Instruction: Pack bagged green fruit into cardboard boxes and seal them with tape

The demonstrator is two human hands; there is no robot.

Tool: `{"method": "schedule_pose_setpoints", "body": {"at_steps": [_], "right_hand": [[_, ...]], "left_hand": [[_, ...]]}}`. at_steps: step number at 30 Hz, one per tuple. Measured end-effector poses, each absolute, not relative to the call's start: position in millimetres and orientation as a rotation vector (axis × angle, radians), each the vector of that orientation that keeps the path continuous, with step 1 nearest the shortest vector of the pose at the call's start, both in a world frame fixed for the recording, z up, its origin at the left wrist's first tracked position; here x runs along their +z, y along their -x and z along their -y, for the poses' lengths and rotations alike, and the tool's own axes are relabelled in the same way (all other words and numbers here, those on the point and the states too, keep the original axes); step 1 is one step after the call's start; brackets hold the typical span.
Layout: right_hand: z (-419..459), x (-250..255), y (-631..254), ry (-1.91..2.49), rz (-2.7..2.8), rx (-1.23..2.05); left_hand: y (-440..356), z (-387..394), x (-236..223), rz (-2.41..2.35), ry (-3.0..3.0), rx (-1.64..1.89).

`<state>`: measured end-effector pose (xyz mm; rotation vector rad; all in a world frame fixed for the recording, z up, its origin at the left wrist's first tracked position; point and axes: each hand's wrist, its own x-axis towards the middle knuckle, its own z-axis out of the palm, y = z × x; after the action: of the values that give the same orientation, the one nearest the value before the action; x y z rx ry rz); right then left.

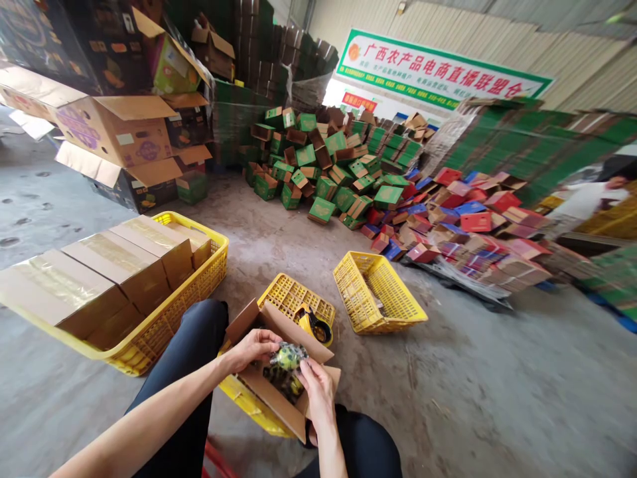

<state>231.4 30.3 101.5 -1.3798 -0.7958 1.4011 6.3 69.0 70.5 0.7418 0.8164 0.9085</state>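
Observation:
An open cardboard box [279, 398] rests on an upturned yellow crate [293, 295] between my knees. My left hand [253, 347] and my right hand [314, 386] both close on a green and yellow wrapped fruit [287, 357] held just over the box opening. More dark wrapped pieces lie inside the box below it. A yellow tape dispenser [314, 325] sits on the crate just behind the box flap.
A large yellow crate [164, 318] with several sealed cartons stands at my left. An empty yellow crate [378, 292] lies tilted ahead. Heaps of green, red and blue boxes [398, 192] cover the floor behind. A person in white [587, 199] is at the far right.

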Motion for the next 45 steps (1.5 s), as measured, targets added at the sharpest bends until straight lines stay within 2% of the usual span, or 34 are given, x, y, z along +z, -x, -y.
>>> {"method": "schedule_pose_setpoints", "body": {"at_steps": [16,22,28,34,45], "right_hand": [[-31,117,-227,1.417,1.100,1.362],[-26,122,-224,1.387,0.987,1.378],[-29,122,-227,1.360,0.884,1.375],[-29,117,-230,1.382,0.925,1.350],[-31,115,-228,1.356,0.935,1.388]], "left_hand": [[-7,-66,75,-0.829,-0.808,0.788],[-7,-66,73,-0.822,-0.932,0.778],[-3,-66,79,-0.778,-0.819,0.821],[0,-61,78,-0.675,-0.709,0.653],[-5,-66,75,-0.768,-0.694,0.836]]}}
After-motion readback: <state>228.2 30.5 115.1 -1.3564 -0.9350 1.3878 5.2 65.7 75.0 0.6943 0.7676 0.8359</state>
